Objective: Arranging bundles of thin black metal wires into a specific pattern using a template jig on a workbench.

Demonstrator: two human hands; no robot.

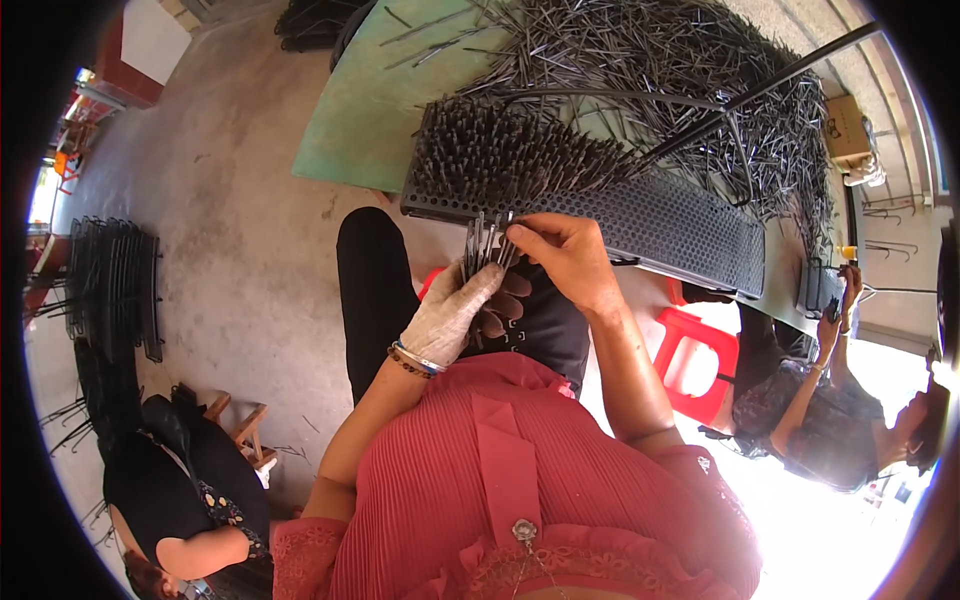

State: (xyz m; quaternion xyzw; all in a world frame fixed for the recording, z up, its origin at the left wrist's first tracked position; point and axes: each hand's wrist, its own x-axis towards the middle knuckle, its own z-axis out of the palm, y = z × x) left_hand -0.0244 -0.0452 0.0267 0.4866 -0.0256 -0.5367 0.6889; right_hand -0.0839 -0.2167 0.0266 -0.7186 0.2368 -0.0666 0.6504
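A small bundle of thin dark sticks [478, 245], shiny like metal, stands upright in my left hand [445, 315], which wears a pale glove with brownish fingertips. My bare right hand [575, 262] pinches at the top of the same bundle, thumb and fingers closed on a stick. Just beyond my hands lies a long black perforated rack [690, 225]. Many similar sticks [500, 150] stand upright in the holes of its left part, while the holes towards its right show bare. What the sticks are exactly, I cannot tell.
A big heap of loose sticks [650, 50] covers much of the green table [350, 120]. A black metal bar [800, 68] slants across it. To the right are a red stool [700, 365] and a co-worker [830, 420]; another person [185, 480] sits lower left near stacked black racks [110, 290].
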